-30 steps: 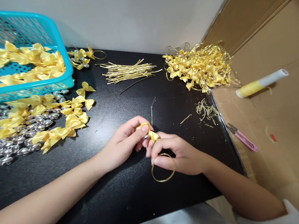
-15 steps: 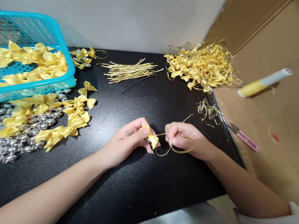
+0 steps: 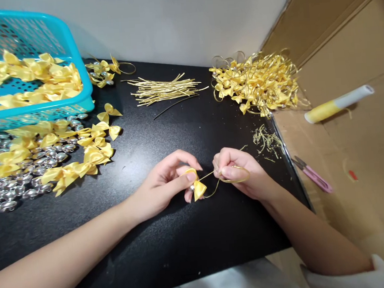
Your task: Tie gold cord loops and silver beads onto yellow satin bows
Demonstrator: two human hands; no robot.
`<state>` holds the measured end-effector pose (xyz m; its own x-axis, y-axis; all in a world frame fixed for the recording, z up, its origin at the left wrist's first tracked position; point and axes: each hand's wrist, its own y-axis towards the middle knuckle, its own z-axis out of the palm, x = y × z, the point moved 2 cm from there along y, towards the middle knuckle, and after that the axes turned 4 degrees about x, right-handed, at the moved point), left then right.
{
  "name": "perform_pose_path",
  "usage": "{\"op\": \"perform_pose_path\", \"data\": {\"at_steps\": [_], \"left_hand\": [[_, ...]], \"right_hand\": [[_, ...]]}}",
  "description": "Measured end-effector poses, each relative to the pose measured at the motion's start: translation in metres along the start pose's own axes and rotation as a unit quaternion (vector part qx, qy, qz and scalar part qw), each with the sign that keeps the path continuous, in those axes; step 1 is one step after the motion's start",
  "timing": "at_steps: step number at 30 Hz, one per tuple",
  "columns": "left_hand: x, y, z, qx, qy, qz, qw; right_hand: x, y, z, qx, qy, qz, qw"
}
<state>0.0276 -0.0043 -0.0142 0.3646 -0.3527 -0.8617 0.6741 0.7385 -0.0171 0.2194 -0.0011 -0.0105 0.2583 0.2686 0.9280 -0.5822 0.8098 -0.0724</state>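
My left hand (image 3: 164, 181) pinches a small yellow ribbon bow (image 3: 197, 185) just above the black table (image 3: 173, 247); a silver bead sits at the bow's knot. A thin gold cord (image 3: 226, 179) runs from the bow to my right hand (image 3: 244, 175), whose fingers are closed on it, with a loop of the cord curling round the fingers. The two hands are close together, a little right of the table's middle.
A blue basket (image 3: 71, 51) of yellow bows stands at the back left, with loose bows (image 3: 80, 166) and silver beads (image 3: 12, 185) below it. Cut gold cords (image 3: 163, 89) lie at the back. A heap of finished bows (image 3: 257, 83), cord scraps (image 3: 265, 140), pink snips (image 3: 312, 174) and a thread spool (image 3: 338, 103) are at the right.
My right hand has moved rightward from against the left hand, drawing the gold cord out sideways; the loop that hung below it now curls round its fingers. The left hand stays put.
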Motion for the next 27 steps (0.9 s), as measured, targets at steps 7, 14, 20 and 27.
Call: {"op": "perform_pose_path", "data": {"at_steps": [7,14,20,27], "left_hand": [[-0.003,-0.001,-0.003,0.005,0.045,-0.028,0.999],[-0.004,0.001,0.002,-0.009,0.072,-0.045,0.996],[0.001,0.001,0.001,-0.042,0.053,-0.094,0.993],[0.003,0.003,0.002,-0.041,0.053,-0.102,0.992]], "right_hand": [[-0.003,0.003,-0.003,0.003,-0.002,-0.003,1.0],[-0.002,0.004,-0.006,-0.008,0.018,-0.017,1.0],[0.0,0.007,-0.007,-0.035,0.043,-0.022,0.998],[-0.004,0.015,-0.005,-0.091,0.097,0.028,0.991]]}}
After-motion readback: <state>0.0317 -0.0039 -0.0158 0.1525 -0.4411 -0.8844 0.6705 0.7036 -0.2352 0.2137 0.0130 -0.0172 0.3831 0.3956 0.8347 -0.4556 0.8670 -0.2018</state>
